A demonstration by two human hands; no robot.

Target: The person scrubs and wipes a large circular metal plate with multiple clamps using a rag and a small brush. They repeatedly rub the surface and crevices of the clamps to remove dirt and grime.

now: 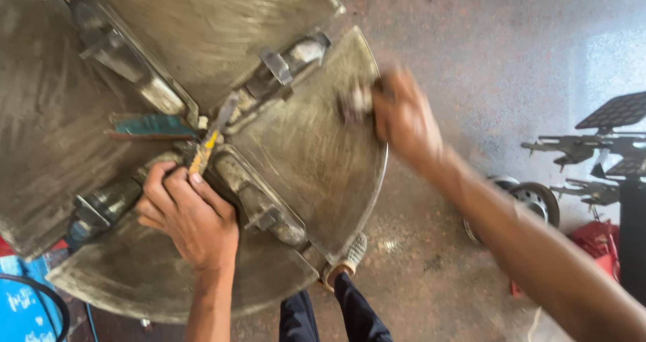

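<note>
Hands work on a big round metal table (303,154), dull and scratched, split by four slots that meet near its middle. The left hand (188,217) lies on the near part of the table with its fingers curled tight round the handle of a thin tool (210,140), yellow at the grip, whose blade points far and slightly right into the centre where the slots cross. The right hand (404,117) reaches in from the right and is blurred; it seems closed on a small pale object (356,102) pressed against the table's right segment, but what that object is cannot be told. Metal clamps (269,214) sit in the slots, one just right of the left hand, another (286,63) on the far side. A teal patch (151,125) lies left of the centre. Below the table's near rim a shoe (346,254) stands on the speckled floor (484,39). Far right, a small wheel (535,201) rests beside dark machinery (605,147).
</note>
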